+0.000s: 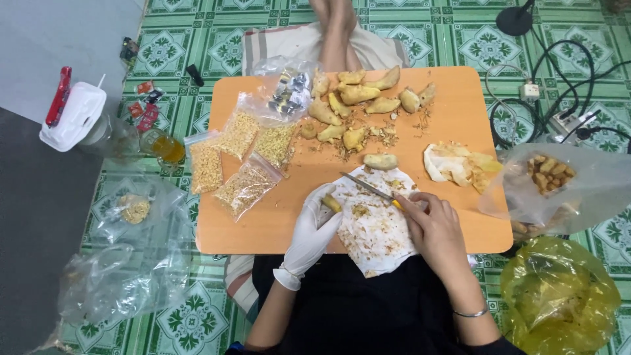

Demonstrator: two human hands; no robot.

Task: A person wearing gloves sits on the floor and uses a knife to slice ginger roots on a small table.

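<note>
At lower centre, the gloved left hand [309, 233] grips a ginger piece [330, 202]; the bare right hand [430, 220] holds a knife [368, 188] over scrap-strewn paper [374, 233]. Peeled pieces [358, 98] crowd the tabletop [453, 118] above; unpeeled ginger remains in a bag [551, 174], right.

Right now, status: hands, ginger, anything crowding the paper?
Gloved left hand pinching a small ginger piece. Bare right hand gripping the knife, blade over the white paper. One peeled ginger root at the paper's far edge.
</note>
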